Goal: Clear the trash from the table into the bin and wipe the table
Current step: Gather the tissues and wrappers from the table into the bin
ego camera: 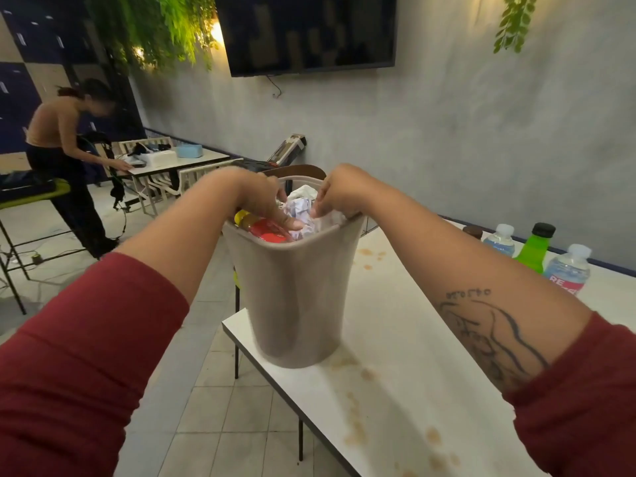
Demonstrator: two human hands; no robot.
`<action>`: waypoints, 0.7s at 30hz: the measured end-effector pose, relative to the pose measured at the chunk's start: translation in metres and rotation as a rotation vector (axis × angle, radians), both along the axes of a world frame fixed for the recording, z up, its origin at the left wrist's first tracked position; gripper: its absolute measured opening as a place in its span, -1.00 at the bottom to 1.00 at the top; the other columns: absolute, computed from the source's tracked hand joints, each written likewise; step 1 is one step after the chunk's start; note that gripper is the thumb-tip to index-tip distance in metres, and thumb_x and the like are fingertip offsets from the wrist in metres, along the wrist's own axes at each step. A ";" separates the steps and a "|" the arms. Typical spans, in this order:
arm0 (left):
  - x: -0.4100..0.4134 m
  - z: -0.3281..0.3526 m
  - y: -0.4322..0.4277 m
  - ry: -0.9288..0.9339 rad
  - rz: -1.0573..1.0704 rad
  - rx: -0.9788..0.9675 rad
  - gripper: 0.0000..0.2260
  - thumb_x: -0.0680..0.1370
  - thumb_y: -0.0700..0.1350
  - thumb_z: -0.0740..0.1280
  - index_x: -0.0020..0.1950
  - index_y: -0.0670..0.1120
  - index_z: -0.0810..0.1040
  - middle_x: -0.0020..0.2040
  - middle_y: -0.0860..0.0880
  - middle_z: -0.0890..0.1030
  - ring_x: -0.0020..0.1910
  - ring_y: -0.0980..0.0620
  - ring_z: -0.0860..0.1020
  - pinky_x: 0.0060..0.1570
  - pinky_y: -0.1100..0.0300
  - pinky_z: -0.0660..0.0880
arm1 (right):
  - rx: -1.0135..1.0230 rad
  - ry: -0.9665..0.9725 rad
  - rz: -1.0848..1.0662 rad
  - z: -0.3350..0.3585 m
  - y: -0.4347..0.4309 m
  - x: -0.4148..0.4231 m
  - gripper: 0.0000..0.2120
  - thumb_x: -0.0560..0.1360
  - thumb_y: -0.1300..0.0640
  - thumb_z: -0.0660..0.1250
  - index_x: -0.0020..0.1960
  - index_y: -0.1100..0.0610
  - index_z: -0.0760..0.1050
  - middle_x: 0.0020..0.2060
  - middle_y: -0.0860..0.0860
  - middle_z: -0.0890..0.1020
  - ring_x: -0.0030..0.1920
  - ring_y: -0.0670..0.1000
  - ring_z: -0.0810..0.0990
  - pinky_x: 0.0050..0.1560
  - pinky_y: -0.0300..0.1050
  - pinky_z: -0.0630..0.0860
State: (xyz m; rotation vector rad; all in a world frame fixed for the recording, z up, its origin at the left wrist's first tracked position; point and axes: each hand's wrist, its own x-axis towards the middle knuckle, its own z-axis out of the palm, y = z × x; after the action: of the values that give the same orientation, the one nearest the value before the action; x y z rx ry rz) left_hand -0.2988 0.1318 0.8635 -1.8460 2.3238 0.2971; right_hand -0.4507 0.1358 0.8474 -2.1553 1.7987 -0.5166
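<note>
Bin [296, 304] rim under curled, gripping fingers [287, 222] of left hand [258, 197] and right hand [342, 194].

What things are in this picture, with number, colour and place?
bin: one, beige, at the table's left edge
crumpled paper: several pieces, white, inside the bin
bottle: one, red label, yellow cap, inside the bin
table: one, white, under the bin
stains: many, brown, on the table top
water bottles: two, clear, white caps, table's far right
green bottle: one, black cap, between the water bottles
screen: one, dark, on the grey wall
hanging plants: two clumps, green, high on the wall
other person: one, far left, at another table
left grip: one, red sleeve, at the bin's left rim
right grip: one, red sleeve, at the bin's right rim
</note>
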 end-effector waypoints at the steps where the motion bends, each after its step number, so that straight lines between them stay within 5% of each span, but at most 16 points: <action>1: -0.002 0.005 0.002 0.011 -0.001 -0.014 -0.14 0.21 0.37 0.34 0.40 -0.05 0.34 0.37 -0.09 0.37 0.31 -0.15 0.38 0.29 -0.07 0.39 | -0.042 -0.047 0.008 0.002 0.003 -0.004 -0.74 0.39 0.09 0.50 0.03 0.18 0.64 -0.25 0.02 0.58 -0.19 0.00 0.50 -0.23 -0.21 0.39; 4: -0.017 0.018 0.003 0.122 -0.044 -0.113 -0.30 0.33 0.40 0.19 0.15 -0.16 0.51 0.07 -0.11 0.54 0.05 -0.10 0.47 0.12 0.02 0.39 | -0.178 -0.151 -0.031 0.005 0.009 -0.016 -0.89 0.45 0.10 0.43 -0.07 0.10 0.65 -0.37 -0.09 0.50 -0.18 -0.03 0.48 -0.29 -0.20 0.36; 8: -0.059 0.022 0.005 0.371 -0.161 -0.265 -0.61 0.51 0.24 0.25 -0.24 -0.09 0.44 -0.34 -0.04 0.41 -0.34 -0.01 0.36 -0.33 0.14 0.26 | -0.291 -0.205 -0.188 0.000 0.016 -0.043 -0.95 0.43 0.15 0.37 -0.20 0.09 0.57 -0.28 0.03 0.51 -0.16 0.08 0.49 -0.19 -0.12 0.40; 13: -0.127 0.013 0.017 0.487 -0.310 -0.353 -0.75 0.54 0.10 0.30 -0.01 -0.08 0.50 -0.07 -0.04 0.55 -0.07 -0.02 0.48 -0.05 0.12 0.39 | -0.361 -0.269 -0.345 -0.013 0.036 -0.097 -0.71 0.42 0.19 0.31 -0.44 0.06 0.33 -0.42 0.01 0.43 -0.28 0.11 0.43 -0.25 -0.07 0.42; 21: -0.232 -0.039 0.039 0.653 -0.464 -0.331 -0.76 0.51 0.07 0.35 0.01 -0.09 0.54 -0.04 -0.01 0.56 -0.02 -0.01 0.50 -0.14 0.19 0.32 | -0.368 -0.277 -0.627 -0.052 0.097 -0.200 -0.72 0.44 0.15 0.37 -0.40 0.03 0.39 -0.23 0.01 0.58 -0.13 0.07 0.55 -0.14 -0.10 0.44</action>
State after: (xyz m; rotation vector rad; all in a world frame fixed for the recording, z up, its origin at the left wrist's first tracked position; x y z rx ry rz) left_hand -0.5307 0.1713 0.8247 -1.3804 3.3328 0.5393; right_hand -0.6504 0.2328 0.7954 -1.5498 2.3277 -1.3036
